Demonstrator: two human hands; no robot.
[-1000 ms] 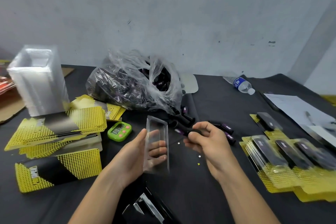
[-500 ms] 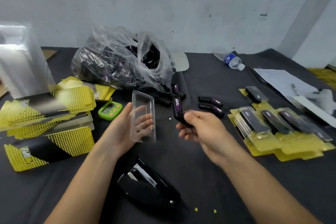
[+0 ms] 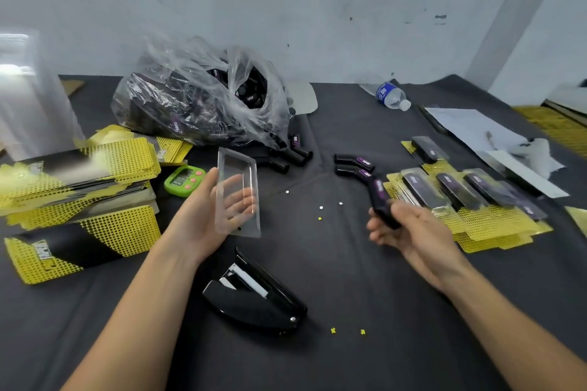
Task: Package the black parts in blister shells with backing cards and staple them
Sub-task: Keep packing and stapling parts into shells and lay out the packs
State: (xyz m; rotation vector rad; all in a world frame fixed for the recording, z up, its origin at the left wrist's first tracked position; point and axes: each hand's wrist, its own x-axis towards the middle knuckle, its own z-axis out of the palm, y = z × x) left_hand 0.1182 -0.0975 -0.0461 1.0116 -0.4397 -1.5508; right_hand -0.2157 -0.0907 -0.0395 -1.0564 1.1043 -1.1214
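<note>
Left hand (image 3: pixel 203 216) cradles clear blister shell (image 3: pixel 237 197) cavity-up, ready to load; right hand (image 3: pixel 409 228) grips black part (image 3: pixel 379 200) mid-desk, stapler (image 3: pixel 254 298) near front edge

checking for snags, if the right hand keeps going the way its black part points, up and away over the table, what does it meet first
Probably the two loose black parts lying just beyond the tip of the held black part in the right hand, though depth is hard to judge.

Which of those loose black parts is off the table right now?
The black part gripped in the right hand. The other loose ones lie on the table, by the bag.
</note>
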